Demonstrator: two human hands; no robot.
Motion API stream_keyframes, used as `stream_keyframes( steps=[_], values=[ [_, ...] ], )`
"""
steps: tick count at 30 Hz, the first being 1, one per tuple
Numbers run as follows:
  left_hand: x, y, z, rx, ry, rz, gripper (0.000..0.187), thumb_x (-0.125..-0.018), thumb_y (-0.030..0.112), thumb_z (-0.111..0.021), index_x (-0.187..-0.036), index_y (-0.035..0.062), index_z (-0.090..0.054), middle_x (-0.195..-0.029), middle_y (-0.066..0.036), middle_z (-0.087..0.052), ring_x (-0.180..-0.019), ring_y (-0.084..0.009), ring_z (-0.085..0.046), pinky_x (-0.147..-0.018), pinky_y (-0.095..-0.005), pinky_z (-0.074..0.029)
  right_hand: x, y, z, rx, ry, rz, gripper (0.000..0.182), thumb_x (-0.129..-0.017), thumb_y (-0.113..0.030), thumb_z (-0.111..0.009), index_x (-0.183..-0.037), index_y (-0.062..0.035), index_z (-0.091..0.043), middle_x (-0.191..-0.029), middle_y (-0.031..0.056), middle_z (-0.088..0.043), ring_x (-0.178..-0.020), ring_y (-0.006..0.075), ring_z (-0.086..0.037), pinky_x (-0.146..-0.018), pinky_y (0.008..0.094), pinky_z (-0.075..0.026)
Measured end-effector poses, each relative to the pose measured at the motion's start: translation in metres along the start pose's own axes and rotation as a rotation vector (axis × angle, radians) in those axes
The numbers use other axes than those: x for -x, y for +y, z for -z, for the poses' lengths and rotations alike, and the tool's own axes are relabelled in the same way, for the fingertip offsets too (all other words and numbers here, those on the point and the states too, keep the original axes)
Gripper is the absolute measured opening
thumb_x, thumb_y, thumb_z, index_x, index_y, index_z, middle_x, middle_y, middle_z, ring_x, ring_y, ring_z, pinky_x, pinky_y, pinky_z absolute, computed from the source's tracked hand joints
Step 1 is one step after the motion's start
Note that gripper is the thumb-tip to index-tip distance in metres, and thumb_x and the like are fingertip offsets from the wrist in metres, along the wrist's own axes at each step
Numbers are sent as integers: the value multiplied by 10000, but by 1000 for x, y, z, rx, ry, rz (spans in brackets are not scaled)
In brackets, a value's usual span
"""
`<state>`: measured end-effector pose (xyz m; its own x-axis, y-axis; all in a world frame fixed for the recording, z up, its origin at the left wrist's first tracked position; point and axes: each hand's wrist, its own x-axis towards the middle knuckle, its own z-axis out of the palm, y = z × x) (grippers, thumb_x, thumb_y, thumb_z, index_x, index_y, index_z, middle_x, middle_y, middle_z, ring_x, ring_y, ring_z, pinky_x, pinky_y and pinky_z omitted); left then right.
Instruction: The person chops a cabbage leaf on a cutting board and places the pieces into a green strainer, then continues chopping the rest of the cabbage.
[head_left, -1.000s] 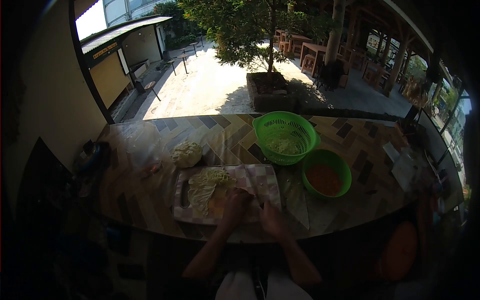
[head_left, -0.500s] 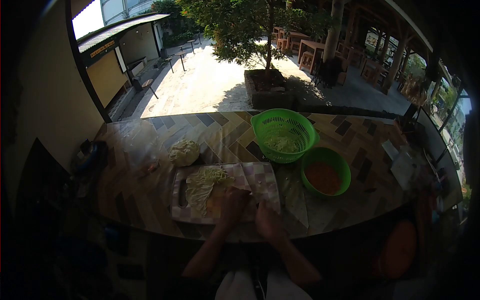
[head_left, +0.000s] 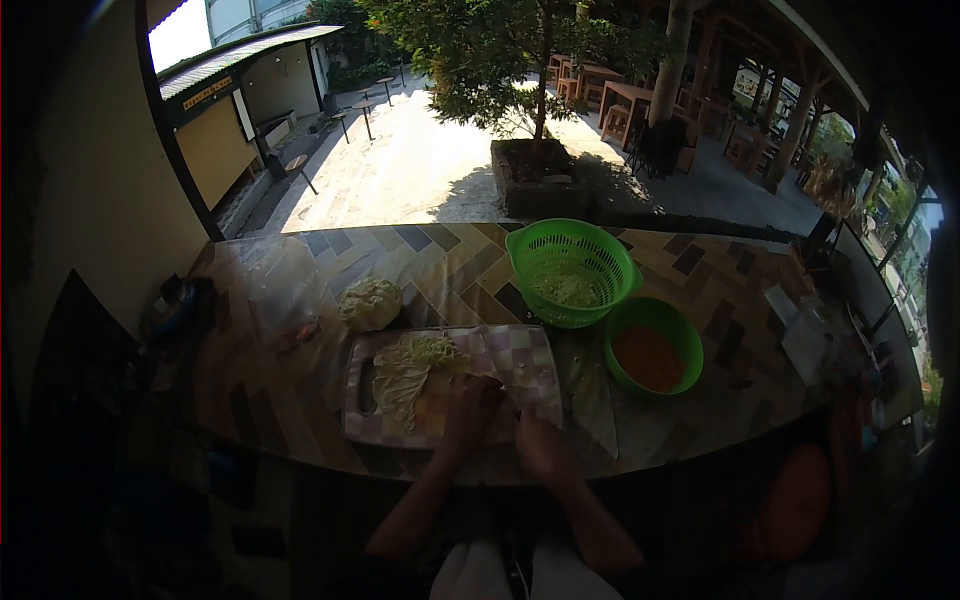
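A checkered cutting board (head_left: 520,355) lies on the tiled counter in front of me. Pale cabbage leaves and shreds (head_left: 405,370) cover its left half. My left hand (head_left: 468,408) presses down with curled fingers on the near end of that cabbage. My right hand (head_left: 545,450) is a fist at the board's near edge, just right of the left hand. It is closed on a knife whose blade is barely visible in the shade between my hands.
A cabbage chunk (head_left: 370,303) sits behind the board. A green colander (head_left: 525,250) holds shredded cabbage, and a green bowl (head_left: 682,335) holds orange shreds at the right. A clear plastic bag (head_left: 285,285) lies at the left. Beyond the counter's far edge is a sunlit courtyard.
My right hand has shifted slightly toward me and to the right. My left hand stays on the cabbage. The view has barely moved.
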<state>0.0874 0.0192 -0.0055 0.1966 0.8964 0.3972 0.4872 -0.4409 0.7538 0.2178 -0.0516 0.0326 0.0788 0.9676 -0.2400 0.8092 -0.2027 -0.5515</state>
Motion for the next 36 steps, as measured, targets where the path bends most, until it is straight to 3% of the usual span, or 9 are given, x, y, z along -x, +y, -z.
stream_keyframes(
  steps=[8,14,20,23,26,31,34,36],
  values=[
    [0,-9,-3,31,-12,-84,126,-786,70,-660,-883,2,-704,-880,-158,-679,-902,-335,-584,-824,-421,-455,-5,19,-8,-147,60,49,329,-985,-251,-456,-1144,38,-449,-945,313,-630,-938,481,-605,-800,544,-480],
    [-1,-10,0,-8,-27,-166,139,-793,84,-632,-881,8,-708,-877,-158,-679,-908,-339,-588,-824,-418,-461,13,5,2,-38,-20,-46,337,-986,-244,-448,-1175,36,-434,-945,311,-632,-917,485,-606,-773,549,-486],
    [-1,-14,0,-33,-42,-203,145,-788,80,-620,-881,14,-710,-872,-162,-681,-902,-343,-599,-817,-419,-463,5,1,-6,75,46,10,377,-997,-283,-407,-1176,48,-418,-949,303,-642,-920,469,-626,-769,539,-512],
    [0,-11,3,-24,-54,-209,142,-787,81,-619,-870,8,-709,-865,-162,-682,-890,-345,-605,-813,-418,-466,4,16,-7,-26,92,55,364,-984,-258,-437,-1178,50,-417,-957,302,-642,-922,465,-627,-774,539,-512],
    [1,-11,4,-22,-92,-216,141,-785,81,-619,-865,7,-708,-861,-161,-683,-887,-342,-610,-811,-420,-468,6,9,-1,-57,74,-65,367,-970,-259,-488,-1157,49,-417,-993,313,-624,-953,467,-607,-793,545,-482],
    [0,-5,6,-4,-123,-168,156,-788,94,-615,-883,12,-707,-860,-166,-681,-888,-334,-620,-822,-427,-467,5,18,12,-174,83,100,330,-947,-217,-517,-1149,35,-449,-1003,279,-635,-958,453,-610,-779,501,-481],
    [-2,7,-2,130,-93,64,153,-792,101,-615,-881,13,-704,-866,-167,-680,-890,-332,-624,-827,-424,-473,5,42,14,-294,114,222,341,-942,-191,-521,-1197,30,-476,-1055,269,-626,-996,430,-603,-817,496,-472],
    [-3,0,-4,8,-90,-37,140,-795,102,-615,-862,12,-699,-857,-168,-675,-895,-330,-625,-831,-422,-477,8,51,12,-272,159,241,347,-937,-179,-525,-1228,8,-497,-1016,252,-631,-967,417,-612,-805,484,-473]
  ],
)
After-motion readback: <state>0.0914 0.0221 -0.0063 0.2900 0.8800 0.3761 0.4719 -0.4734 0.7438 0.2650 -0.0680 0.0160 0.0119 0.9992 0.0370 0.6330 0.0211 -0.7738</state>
